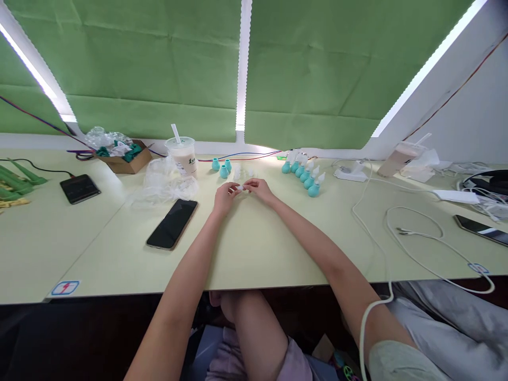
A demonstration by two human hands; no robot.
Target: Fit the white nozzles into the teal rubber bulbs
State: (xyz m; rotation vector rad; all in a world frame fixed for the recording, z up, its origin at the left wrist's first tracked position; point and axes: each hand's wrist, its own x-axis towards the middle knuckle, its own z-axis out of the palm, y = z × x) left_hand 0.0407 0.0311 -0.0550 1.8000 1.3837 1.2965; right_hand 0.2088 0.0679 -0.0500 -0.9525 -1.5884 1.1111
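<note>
My left hand (226, 197) and my right hand (257, 188) meet over the middle of the table. Their fingertips pinch a small white plastic piece (240, 188) between them; its exact kind is too small to make out. Just beyond my fingers lie several small clear-white plastic pieces (250, 172). Three turquoise bulbs (224, 171) without tips stand behind my left hand. To the right of my right hand, several turquoise bulbs with clear pointed tips (313, 189) stand upright in a slanting row.
Left of my arms lie a black phone (172, 224) and a crumpled clear plastic bag (159, 185). Behind them stand a drink cup with a straw (183, 156) and a cardboard box (129, 163). White cables (369, 227) cross the table on the right, past my right arm.
</note>
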